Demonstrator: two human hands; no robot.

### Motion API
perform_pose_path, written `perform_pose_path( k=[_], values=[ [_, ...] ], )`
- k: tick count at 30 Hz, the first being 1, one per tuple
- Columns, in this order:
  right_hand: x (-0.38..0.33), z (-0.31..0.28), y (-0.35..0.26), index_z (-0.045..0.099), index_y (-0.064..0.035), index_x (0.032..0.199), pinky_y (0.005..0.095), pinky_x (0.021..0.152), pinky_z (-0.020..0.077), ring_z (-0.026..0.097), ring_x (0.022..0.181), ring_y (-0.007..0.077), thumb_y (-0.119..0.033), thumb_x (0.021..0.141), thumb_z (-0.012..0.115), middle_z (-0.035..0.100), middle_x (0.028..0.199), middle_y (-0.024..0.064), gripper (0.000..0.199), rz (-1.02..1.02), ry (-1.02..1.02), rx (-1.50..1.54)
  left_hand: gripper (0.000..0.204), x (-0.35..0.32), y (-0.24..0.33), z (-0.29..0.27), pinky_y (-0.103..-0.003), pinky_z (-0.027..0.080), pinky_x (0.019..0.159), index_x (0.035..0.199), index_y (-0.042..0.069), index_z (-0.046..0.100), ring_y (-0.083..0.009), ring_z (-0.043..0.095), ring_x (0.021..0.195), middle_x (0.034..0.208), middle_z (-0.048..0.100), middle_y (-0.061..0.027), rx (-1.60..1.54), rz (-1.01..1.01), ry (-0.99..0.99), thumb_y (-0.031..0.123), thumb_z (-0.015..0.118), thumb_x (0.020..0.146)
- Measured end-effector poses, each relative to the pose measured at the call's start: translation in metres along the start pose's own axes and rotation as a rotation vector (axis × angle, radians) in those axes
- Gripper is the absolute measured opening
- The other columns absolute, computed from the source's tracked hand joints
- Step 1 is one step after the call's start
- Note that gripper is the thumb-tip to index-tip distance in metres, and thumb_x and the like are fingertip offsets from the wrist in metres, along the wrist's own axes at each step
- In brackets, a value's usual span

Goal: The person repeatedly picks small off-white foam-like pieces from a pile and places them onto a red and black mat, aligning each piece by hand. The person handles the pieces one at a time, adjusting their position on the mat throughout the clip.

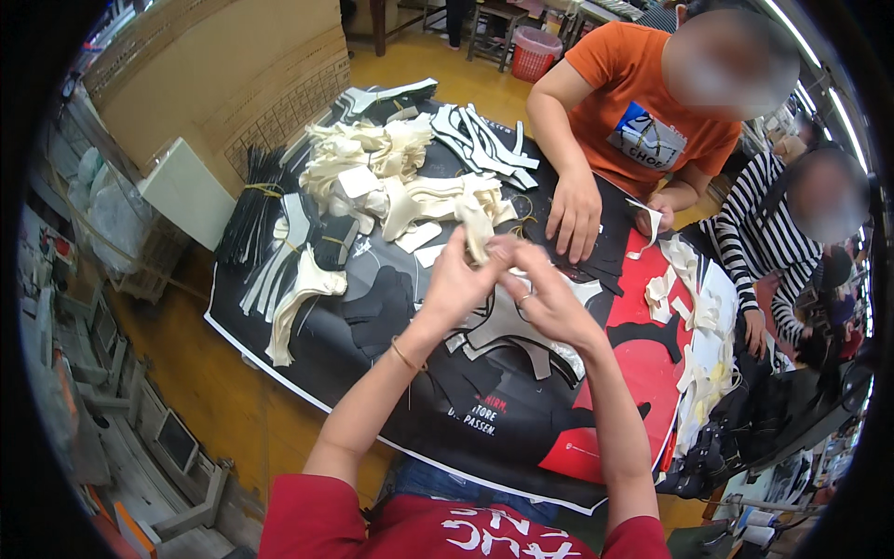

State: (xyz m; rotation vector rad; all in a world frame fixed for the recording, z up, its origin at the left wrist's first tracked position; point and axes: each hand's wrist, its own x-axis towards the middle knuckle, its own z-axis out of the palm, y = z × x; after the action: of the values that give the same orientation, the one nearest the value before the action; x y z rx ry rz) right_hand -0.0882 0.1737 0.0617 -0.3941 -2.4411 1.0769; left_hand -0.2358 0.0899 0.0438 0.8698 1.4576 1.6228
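Note:
Both my hands meet above the middle of the work table [279, 359], which is covered by a black and red printed sheet. My left hand [456, 279] pinches a cream-coloured cut strip [477, 233] that sticks up between the fingers. My right hand [545, 293], with a ring on one finger, closes on the same cream piece from the right. Under my hands lie flat grey and black cut pieces [507, 331].
A pile of cream cut pieces [391, 177] and black-and-white pieces [484, 140] lie at the far side. A person in an orange shirt [643, 102] presses a hand [575, 212] on black pieces. Another person in stripes [764, 242] sits right. Cream scraps [698, 317] line the right edge.

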Motion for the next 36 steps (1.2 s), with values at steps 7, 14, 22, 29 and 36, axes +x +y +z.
perform_pose_path(
  k=[7,14,22,29,36],
  values=[
    [0.067,0.008,0.015,0.063,0.0011,0.116,0.0368,0.088,0.0516,0.068,0.101,0.0272,-0.019,0.097,0.059,0.070,0.106,0.0178,0.027,0.140,0.190,0.173,0.025,0.028,-0.012,-0.054,-0.027,0.057,0.069,0.114,-0.002,0.066,-0.0137,0.071,0.090,0.105,0.072,-0.0078,0.005,-0.021,0.061,0.018,0.056,0.103],
    [0.090,0.025,0.041,0.065,-0.0138,0.126,0.0455,0.101,0.0416,0.056,0.123,0.0302,-0.034,0.091,0.067,0.066,0.124,0.0128,0.040,0.058,0.026,-0.259,0.028,0.027,0.005,-0.080,-0.029,0.058,0.077,0.114,-0.006,0.066,-0.0156,0.071,0.089,0.102,0.073,-0.0107,0.248,0.170,0.155,0.017,0.054,0.104],
    [0.097,0.044,0.042,0.071,-0.0234,0.115,0.0425,0.096,0.0404,0.057,0.116,0.0230,-0.020,0.083,0.071,0.067,0.113,0.0023,0.032,0.082,0.210,-0.463,0.027,0.017,0.029,-0.086,-0.028,0.057,0.078,0.116,-0.007,0.065,-0.0145,0.070,0.090,0.102,0.073,-0.0105,0.190,0.227,0.154,0.015,0.055,0.104],
    [0.099,0.049,0.036,0.075,-0.0283,0.111,0.0439,0.096,0.0380,0.054,0.116,0.0236,-0.023,0.079,0.076,0.065,0.113,0.0002,0.033,0.140,0.252,-0.444,0.027,-0.016,0.048,-0.083,-0.029,0.059,0.077,0.115,-0.009,0.066,-0.0138,0.069,0.088,0.102,0.072,-0.0102,0.202,0.266,0.248,0.013,0.056,0.103],
    [0.101,0.053,0.045,0.074,-0.0258,0.111,0.0459,0.097,0.0386,0.054,0.119,0.0250,-0.034,0.083,0.076,0.067,0.112,0.0015,0.029,0.196,0.267,-0.341,0.025,-0.061,0.080,-0.062,-0.033,0.062,0.079,0.117,-0.012,0.062,-0.0218,0.071,0.094,0.107,0.069,-0.0167,0.238,0.340,0.523,0.007,0.053,0.103]
  ],
)
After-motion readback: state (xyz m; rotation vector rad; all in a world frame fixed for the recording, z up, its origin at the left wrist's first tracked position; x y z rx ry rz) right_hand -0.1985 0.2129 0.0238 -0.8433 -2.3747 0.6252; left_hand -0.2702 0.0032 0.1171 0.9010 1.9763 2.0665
